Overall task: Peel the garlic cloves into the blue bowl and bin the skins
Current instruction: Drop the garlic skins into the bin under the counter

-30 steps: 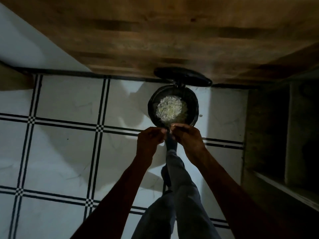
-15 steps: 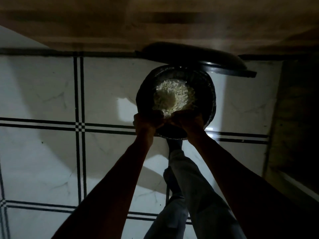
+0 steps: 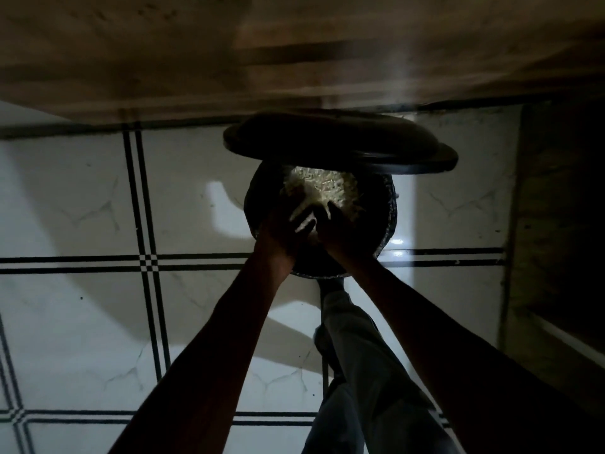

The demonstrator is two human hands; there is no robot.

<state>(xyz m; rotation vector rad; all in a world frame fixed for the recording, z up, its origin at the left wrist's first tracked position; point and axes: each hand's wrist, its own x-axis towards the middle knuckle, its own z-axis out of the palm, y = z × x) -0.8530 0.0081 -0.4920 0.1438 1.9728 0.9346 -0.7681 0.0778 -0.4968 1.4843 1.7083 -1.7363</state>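
A black pedal bin point(image 3: 390, 221) stands on the tiled floor with its lid point(image 3: 340, 144) raised. Pale garlic skins point(image 3: 322, 186) are piled inside it, lit from above. My left hand point(image 3: 283, 232) and my right hand point(image 3: 342, 232) are side by side over the bin's near rim, fingers spread and pointing into the opening. Blurred pale skins point(image 3: 302, 222) streak downward between the two hands. My leg reaches to the bin's base, where my foot point(image 3: 331, 285) is at the pedal. No blue bowl or cloves are in view.
A wooden surface point(image 3: 294, 54) runs along the far side above the bin. A dark wooden shelf unit point(image 3: 563, 257) stands at the right. White floor tiles with black lines point(image 3: 147, 263) lie to the left. The scene is dim.
The view has closed in on the bin. My hands went from held together at the near rim to over the opening, with fingers spreading and skins dropping.
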